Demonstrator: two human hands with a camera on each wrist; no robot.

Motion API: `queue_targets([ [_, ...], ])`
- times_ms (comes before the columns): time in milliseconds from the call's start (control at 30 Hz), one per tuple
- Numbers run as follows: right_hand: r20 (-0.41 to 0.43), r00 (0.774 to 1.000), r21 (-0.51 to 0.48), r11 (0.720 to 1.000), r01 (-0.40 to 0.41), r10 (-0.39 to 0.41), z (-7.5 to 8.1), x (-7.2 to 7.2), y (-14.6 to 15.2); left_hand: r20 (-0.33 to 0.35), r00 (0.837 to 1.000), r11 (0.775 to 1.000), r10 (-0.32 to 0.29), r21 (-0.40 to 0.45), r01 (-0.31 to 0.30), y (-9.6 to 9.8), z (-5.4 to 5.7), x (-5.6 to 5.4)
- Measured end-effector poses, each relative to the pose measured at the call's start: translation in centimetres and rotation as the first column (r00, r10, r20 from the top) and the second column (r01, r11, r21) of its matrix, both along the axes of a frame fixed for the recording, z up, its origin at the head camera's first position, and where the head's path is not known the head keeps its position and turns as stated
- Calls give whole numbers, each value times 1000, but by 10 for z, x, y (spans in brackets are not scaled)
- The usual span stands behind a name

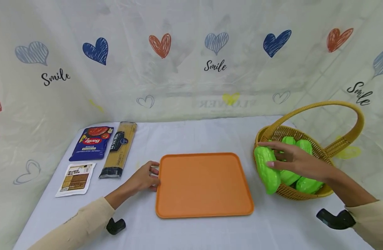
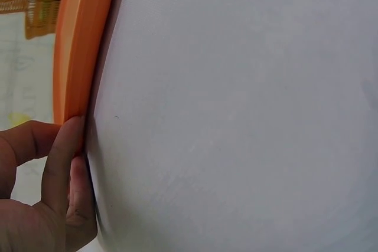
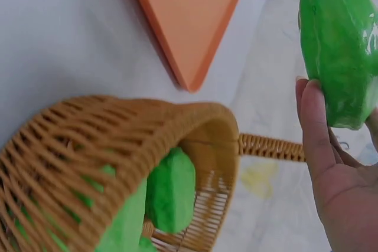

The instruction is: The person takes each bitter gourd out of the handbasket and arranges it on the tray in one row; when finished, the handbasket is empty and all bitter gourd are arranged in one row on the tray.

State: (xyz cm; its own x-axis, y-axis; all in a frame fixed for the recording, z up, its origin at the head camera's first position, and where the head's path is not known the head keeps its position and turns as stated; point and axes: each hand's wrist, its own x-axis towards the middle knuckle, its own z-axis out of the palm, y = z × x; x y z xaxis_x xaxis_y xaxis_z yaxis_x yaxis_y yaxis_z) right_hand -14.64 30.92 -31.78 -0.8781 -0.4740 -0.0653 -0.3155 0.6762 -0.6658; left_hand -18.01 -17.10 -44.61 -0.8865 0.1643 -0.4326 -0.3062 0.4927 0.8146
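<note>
My left hand [image 1: 146,177] pinches the left rim of a flat orange tray [image 1: 205,185], which lies on the table. The left wrist view shows thumb and fingers meeting at the tray's edge [image 2: 85,45]. My right hand [image 1: 292,158] grips a long, glossy green vegetable [image 1: 266,170], ridged and bumpy, at the left side of a wicker basket [image 1: 304,198]. In the right wrist view this vegetable [image 3: 339,45] is raised above the basket rim [image 3: 195,113]. More green vegetables [image 3: 171,190] of the same look lie inside the basket, partly hidden by its wall and my hand.
At the left lie a blue Barilla packet [image 1: 92,143], a pack of spaghetti [image 1: 120,149] and a white-and-brown sachet [image 1: 75,179]. The basket's tall handle [image 1: 329,103] arches up and leans right. A printed curtain [image 1: 185,76] hangs behind the white table.
</note>
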Motion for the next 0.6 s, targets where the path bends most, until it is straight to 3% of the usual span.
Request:
queue_targets([
  [200,88,996,-124,992,-17,28,-10,-1,-18,-6,1000,1000,-10,4,10,-3,0,1],
  [600,115,991,-188,981,-48,71,-27,-6,-51,-6,1000,999,-27,18,28,-5,0,2],
])
